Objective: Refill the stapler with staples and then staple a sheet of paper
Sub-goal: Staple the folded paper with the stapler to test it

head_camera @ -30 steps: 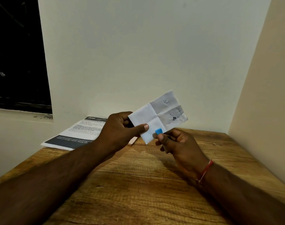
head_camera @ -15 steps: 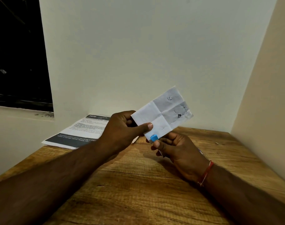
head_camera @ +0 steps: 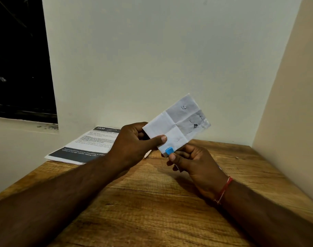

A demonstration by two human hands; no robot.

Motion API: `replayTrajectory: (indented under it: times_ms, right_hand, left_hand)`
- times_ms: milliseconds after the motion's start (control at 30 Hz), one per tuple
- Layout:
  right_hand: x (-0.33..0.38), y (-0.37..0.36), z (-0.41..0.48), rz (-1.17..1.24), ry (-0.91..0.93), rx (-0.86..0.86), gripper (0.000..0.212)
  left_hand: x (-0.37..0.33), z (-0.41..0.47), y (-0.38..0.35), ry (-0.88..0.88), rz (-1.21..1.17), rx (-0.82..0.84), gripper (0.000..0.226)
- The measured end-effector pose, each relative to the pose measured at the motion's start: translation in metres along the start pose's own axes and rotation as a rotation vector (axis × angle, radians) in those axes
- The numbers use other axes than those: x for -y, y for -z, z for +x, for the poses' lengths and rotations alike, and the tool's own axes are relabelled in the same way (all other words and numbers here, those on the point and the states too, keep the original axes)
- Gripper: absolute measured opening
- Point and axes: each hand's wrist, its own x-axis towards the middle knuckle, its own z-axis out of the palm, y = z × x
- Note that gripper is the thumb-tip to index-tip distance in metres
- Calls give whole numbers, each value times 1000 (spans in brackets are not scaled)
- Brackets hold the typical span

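A small folded white sheet of paper [head_camera: 179,122] with crease lines and a few staples in it is held above the wooden table [head_camera: 152,202]. My left hand [head_camera: 134,141] pinches its lower left corner between thumb and fingers. My right hand [head_camera: 193,161] is closed around a small stapler, of which only the blue tip [head_camera: 169,151] shows. That tip sits at the paper's bottom edge, right beside my left thumb. The rest of the stapler is hidden in my fist.
A printed leaflet [head_camera: 88,145] with dark bands lies at the table's back left, against the wall. A tiny piece, perhaps a staple [head_camera: 237,157], lies near the right wall. Walls close the table at the back and right. A dark window is at the left.
Both hands have drifted slightly, and the paper has tilted a little more upward to the right. The blue stapler tip has slid left along the paper's bottom edge, closer to my left thumb.
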Motion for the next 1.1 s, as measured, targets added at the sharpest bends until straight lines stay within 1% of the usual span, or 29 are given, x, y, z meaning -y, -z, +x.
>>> replayTrajectory:
  times_ms: [133,300,467,533,633,733,833,900,967,1033,1067,1100]
  right_hand:
    - [1,0,2,-66,24,-28,25]
    - [2,0,1,-127,27,-53,23]
    - [3,-2,2,-171,15,-112,24]
    - [3,-2,2,-157,5,-92,25]
    - [3,-1,-1,-160,-31,-13,25]
    - [4,4,-1,-333,-16,25,23]
    - [0,6,-2,-709,17,129,33]
    - [0,5,-3,-826,19,195,37]
    - [6,3,-5,-845,-2,220,39]
    - [10,1,-8,-815,-41,204,46]
    - [10,1,-8,-730,-71,178,47]
    - [9,0,-8,-582,-97,135,45]
  left_hand:
    - [2,1,1,2,22,8,43]
    - [4,1,3,-2,33,35,54]
    - [3,1,3,1,87,13,43]
    - [3,1,3,-5,93,9,40]
    - [3,2,5,-2,44,-18,36]
    - [4,5,7,10,-10,-52,34]
    - [3,7,9,34,-85,-70,35]
    - [2,5,7,48,-115,-58,41]
    - [1,4,5,60,-133,-53,49]
    - [0,4,4,71,-144,-51,58]
    - [0,3,4,77,-155,-44,64]
    - [0,2,4,82,-170,-33,68]
